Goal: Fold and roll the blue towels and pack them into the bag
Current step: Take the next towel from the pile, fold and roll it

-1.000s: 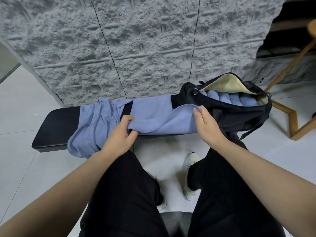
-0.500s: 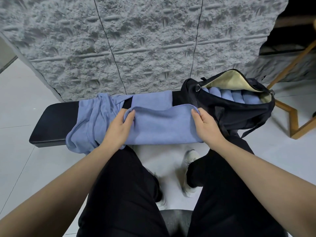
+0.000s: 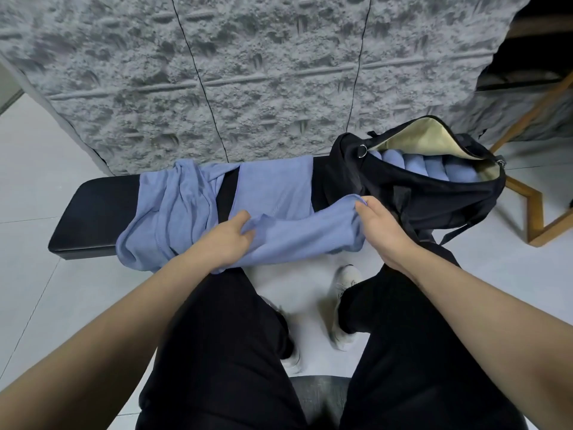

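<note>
A blue towel [image 3: 297, 234] lies across the black bench [image 3: 93, 209], its near part folded over and hanging off the front edge. My left hand [image 3: 228, 243] pinches the fold's left end. My right hand [image 3: 376, 225] grips its right end, beside the bag. A second blue towel [image 3: 173, 209] lies crumpled to the left on the bench. The black bag [image 3: 434, 193] stands open on the bench's right end, showing a cream lining and several rolled blue towels [image 3: 434, 164] inside.
A grey textured wall panel [image 3: 248, 72] rises right behind the bench. A wooden frame [image 3: 533, 193] stands on the floor at the right. My legs in black trousers and white shoes are below, on the light tiled floor [image 3: 31, 169].
Both hands carried the towel's near edge up over the flat part, then drew it back toward me; the fold now sits lower and looser at the bench's front.
</note>
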Demonstrator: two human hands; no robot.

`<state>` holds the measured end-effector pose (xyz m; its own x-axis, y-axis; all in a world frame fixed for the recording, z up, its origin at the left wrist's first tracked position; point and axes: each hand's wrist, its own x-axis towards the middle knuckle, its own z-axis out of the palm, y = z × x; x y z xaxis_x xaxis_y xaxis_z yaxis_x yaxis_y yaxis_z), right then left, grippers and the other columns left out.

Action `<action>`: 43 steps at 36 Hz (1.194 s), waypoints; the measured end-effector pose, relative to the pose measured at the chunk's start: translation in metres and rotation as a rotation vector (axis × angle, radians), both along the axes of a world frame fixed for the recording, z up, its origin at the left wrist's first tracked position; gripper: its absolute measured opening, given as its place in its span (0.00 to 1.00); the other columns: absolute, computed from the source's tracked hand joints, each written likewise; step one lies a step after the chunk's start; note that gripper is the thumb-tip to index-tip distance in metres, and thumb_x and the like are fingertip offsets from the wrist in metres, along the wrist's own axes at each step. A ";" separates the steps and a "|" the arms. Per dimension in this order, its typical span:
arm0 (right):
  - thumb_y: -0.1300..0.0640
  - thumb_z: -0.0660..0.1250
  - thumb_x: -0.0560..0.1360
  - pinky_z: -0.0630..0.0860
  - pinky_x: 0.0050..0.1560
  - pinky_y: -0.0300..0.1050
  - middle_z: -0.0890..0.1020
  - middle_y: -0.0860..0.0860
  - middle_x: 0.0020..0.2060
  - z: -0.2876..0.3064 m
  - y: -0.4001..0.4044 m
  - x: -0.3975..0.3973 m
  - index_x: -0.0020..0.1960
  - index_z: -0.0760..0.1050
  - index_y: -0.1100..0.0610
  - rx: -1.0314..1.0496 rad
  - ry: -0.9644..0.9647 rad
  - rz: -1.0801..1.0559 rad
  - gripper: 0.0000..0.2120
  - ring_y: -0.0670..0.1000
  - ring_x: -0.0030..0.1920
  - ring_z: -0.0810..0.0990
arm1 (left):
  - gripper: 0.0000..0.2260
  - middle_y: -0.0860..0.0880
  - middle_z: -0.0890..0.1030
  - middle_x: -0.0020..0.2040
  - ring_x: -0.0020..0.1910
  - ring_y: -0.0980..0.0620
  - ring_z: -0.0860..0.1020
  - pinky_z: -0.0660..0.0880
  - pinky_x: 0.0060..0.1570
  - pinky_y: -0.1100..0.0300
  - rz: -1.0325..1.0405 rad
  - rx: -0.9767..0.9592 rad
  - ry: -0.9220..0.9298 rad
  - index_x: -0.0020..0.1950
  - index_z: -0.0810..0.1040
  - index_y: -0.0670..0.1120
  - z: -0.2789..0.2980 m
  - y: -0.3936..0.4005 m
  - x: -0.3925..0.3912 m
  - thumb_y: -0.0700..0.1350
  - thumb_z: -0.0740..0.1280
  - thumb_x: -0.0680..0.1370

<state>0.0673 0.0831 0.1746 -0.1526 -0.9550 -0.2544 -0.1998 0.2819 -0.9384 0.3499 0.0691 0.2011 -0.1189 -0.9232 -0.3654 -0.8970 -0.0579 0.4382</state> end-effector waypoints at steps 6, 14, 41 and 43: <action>0.53 0.53 0.84 0.75 0.41 0.44 0.80 0.51 0.47 0.008 0.001 0.010 0.52 0.72 0.50 0.092 -0.173 -0.032 0.10 0.49 0.45 0.80 | 0.07 0.44 0.70 0.32 0.31 0.46 0.67 0.59 0.33 0.53 -0.080 -0.070 -0.159 0.51 0.61 0.43 0.005 0.005 -0.003 0.46 0.54 0.84; 0.52 0.53 0.84 0.72 0.36 0.43 0.77 0.50 0.41 0.015 0.001 0.010 0.48 0.71 0.49 0.032 -0.138 -0.039 0.10 0.48 0.41 0.77 | 0.13 0.43 0.72 0.37 0.40 0.44 0.71 0.62 0.40 0.53 -0.014 0.053 -0.065 0.40 0.60 0.48 0.008 0.003 -0.002 0.49 0.53 0.84; 0.50 0.57 0.82 0.69 0.40 0.42 0.76 0.47 0.40 0.005 -0.069 0.004 0.52 0.72 0.54 -0.125 0.125 -0.099 0.09 0.46 0.39 0.73 | 0.12 0.49 0.71 0.37 0.37 0.50 0.68 0.64 0.37 0.58 0.635 -0.204 0.675 0.37 0.71 0.50 -0.027 -0.088 0.001 0.51 0.67 0.79; 0.50 0.56 0.82 0.70 0.41 0.46 0.75 0.48 0.38 0.000 -0.081 0.005 0.48 0.70 0.54 -0.120 0.102 -0.116 0.09 0.47 0.38 0.72 | 0.14 0.47 0.74 0.39 0.40 0.49 0.72 0.67 0.42 0.56 0.711 -0.112 0.760 0.35 0.73 0.50 -0.034 -0.100 0.004 0.55 0.67 0.78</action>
